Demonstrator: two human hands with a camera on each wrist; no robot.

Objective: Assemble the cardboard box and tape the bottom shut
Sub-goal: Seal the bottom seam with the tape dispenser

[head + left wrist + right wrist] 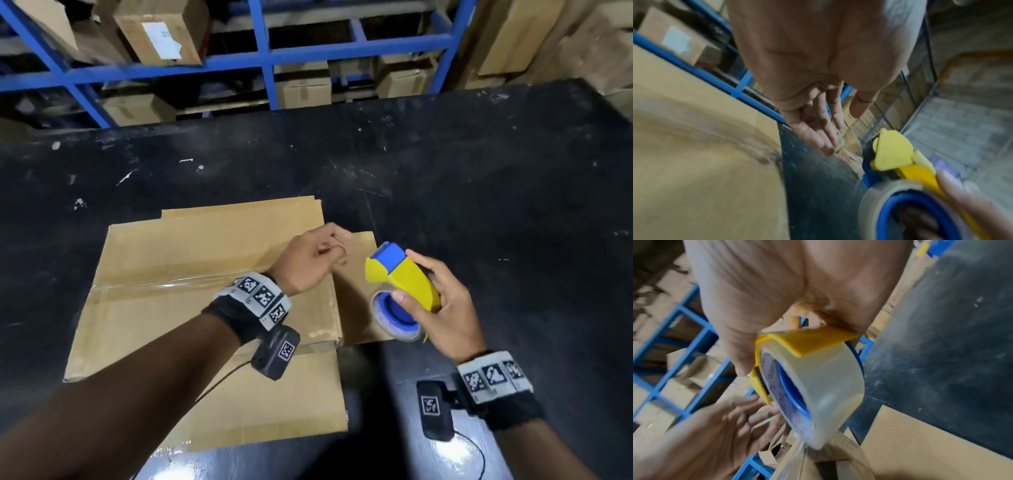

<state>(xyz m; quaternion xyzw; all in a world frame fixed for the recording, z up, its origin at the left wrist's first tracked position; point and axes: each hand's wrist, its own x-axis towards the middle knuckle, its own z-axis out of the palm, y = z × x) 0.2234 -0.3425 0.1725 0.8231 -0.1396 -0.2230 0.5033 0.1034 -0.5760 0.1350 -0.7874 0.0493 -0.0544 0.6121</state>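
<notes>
A brown cardboard box (pixel 205 240) lies bottom-up on the black table (pixel 479 205). A strip of clear tape (pixel 164 284) runs along its middle seam. My left hand (pixel 322 257) hovers over the box's right edge with fingers relaxed and nothing in it; the left wrist view shows its fingers (pixel 818 129) spread loosely. Just right of the box, my right hand (pixel 442 301) grips a yellow and blue tape dispenser (pixel 404 277) above the table. The dispenser carries a roll of clear tape (pixel 828 382), and a loose end of tape hangs from the roll.
Blue metal shelving (pixel 263 58) stacked with cardboard cartons (pixel 161 34) stands behind the table's far edge. A loose box flap (pixel 356 301) lies flat to the right beneath the dispenser, and another flap (pixel 274 394) lies toward me.
</notes>
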